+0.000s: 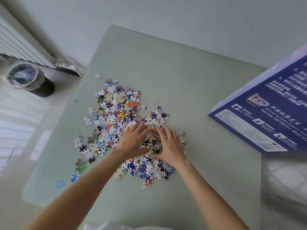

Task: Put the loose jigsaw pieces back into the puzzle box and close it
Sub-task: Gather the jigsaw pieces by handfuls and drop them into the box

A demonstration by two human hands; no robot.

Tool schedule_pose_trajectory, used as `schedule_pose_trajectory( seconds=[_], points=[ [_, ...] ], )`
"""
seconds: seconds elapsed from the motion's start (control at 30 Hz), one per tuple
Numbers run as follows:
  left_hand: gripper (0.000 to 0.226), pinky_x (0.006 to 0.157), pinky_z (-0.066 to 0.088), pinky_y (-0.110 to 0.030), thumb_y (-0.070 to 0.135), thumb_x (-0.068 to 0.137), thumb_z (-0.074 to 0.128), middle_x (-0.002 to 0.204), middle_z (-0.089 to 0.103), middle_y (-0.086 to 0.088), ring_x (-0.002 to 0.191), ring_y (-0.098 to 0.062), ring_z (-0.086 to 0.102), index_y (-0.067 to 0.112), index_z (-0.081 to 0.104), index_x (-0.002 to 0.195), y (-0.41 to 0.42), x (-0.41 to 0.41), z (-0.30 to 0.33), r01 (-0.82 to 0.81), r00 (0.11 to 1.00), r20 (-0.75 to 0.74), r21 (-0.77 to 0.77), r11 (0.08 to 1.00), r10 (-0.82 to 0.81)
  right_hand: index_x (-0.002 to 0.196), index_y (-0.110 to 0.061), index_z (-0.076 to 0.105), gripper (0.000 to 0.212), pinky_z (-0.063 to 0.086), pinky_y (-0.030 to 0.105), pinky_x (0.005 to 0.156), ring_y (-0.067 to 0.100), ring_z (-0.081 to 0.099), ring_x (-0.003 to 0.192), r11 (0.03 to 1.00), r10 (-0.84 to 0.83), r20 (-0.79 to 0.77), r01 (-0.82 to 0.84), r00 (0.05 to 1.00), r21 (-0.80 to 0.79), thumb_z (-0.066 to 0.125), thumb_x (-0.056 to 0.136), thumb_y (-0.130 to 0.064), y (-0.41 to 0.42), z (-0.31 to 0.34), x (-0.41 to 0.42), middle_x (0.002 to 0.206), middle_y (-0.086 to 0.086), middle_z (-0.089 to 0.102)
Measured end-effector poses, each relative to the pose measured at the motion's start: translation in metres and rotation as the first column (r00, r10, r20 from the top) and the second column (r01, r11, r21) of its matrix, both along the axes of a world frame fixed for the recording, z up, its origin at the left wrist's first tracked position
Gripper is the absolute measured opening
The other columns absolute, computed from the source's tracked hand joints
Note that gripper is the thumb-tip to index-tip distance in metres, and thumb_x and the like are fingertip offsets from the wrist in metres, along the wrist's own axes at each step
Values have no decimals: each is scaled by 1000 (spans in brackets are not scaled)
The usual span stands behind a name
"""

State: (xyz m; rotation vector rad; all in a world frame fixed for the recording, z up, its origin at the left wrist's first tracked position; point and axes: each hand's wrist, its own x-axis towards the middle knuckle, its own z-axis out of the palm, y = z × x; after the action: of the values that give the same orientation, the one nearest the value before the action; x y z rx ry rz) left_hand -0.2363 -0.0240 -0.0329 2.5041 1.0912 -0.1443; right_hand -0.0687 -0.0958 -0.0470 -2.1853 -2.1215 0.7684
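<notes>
I see my left hand (132, 143) and right hand (171, 146) cupped, fingers spread, pressing on a mound of jigsaw pieces (116, 123) heaped mid-surface (191, 77); the blue puzzle box (265, 113) lies well apart at the right edge

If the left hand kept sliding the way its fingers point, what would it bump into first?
Probably the right hand: the left hand points right, across the jigsaw pieces, and the two hands' fingertips nearly meet over the pile.
</notes>
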Motion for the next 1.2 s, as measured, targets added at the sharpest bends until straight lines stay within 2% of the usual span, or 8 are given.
schedule_pose_trajectory(
  seconds=[0.13,0.27,0.43,0.6,0.77,0.87,1.03,1.2],
  points=[
    [92,110,27,-37,56,70,69,143,31,5,130,-20,28,32,19,143,-2,5,1,14,995,-96,-26,1000,-17,141,-15,28,99,37,33,103,23,41,121,993,-115,-4,115,993,26,72,64,-59,-10,1,-5,137,9,40],
    [83,101,42,-32,52,70,71,137,38,5,123,-16,36,34,27,138,3,11,-3,-1,995,-100,-43,999,-3,132,-11,38,81,45,31,96,20,49,114,968,-251,-80,252,965,-4,71,71,-52,-19,4,-7,126,6,51],
    [58,89,48,-25,43,79,67,128,49,6,115,-12,47,34,43,130,0,7,2,-10,1000,12,-49,999,10,124,-12,51,52,46,27,91,18,57,109,954,-289,-164,298,943,30,70,81,-35,-22,16,-1,119,2,59],
    [44,69,55,-26,28,82,67,108,66,4,88,-12,63,25,55,124,-3,0,4,-73,985,159,19,997,69,125,-13,54,42,44,24,92,16,59,108,943,-306,-193,325,932,71,66,86,-20,-21,25,1,120,1,62],
    [36,52,49,-18,15,77,73,90,73,1,61,-12,66,18,65,113,-3,-5,13,-171,946,289,69,983,145,122,-12,58,38,50,29,83,19,64,99,940,-297,-202,324,933,111,67,85,-19,-22,33,-3,111,3,68],
    [35,45,36,-5,14,77,74,86,74,4,53,0,55,20,67,111,-2,-7,20,-230,914,350,37,973,203,123,-13,57,39,55,35,79,20,66,83,947,-282,-179,304,942,106,67,85,-20,-23,34,-2,97,5,71],
    [32,60,49,-15,13,82,69,90,73,2,65,-6,65,20,66,113,-10,-10,31,-279,857,434,-66,958,280,125,-13,58,42,53,28,81,18,66,71,944,-297,-169,315,940,94,67,86,-23,-26,43,8,90,7,72],
    [31,60,46,-16,14,85,65,92,73,0,64,-5,58,15,64,116,-18,-13,36,-322,886,327,-79,944,329,123,-14,59,36,36,20,61,19,59,67,954,-275,-148,289,950,83,63,89,-24,-38,73,27,89,8,71]
  ],
)
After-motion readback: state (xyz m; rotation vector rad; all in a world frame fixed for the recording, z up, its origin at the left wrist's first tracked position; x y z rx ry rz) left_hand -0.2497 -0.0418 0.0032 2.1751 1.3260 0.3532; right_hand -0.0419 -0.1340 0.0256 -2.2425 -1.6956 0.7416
